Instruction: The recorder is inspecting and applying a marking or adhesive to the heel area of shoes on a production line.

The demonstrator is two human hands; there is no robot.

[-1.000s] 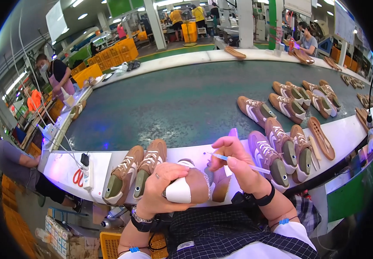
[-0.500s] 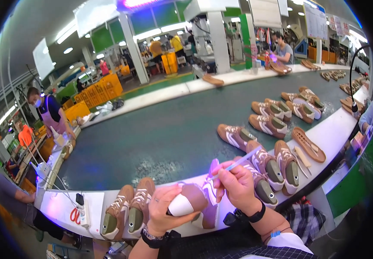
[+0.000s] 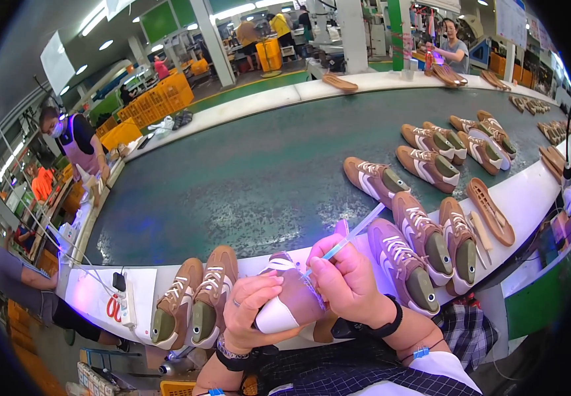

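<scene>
My left hand grips a brown shoe with a white heel patch, tilted in front of my body. Pinched in my right hand is a thin pale-blue stick, held like a pen. Its lower end meets the shoe's side near a row of edge stitching; what kind of tip it has is too small to tell. Left of my left hand stand two brown laced shoes with green shoe lasts in them. Several similar shoes stand right of my right hand.
A dark green conveyor belt runs beyond the white ledge. Several more shoes rest on it. On the right ledge lies a loose brown sole. Red scissors and a power strip lie left. People work across and left of the belt.
My right hand and the stick have moved slightly left and up. The shoe in my left hand has turned, so more of its stitched side shows. The whole view has shifted somewhat.
</scene>
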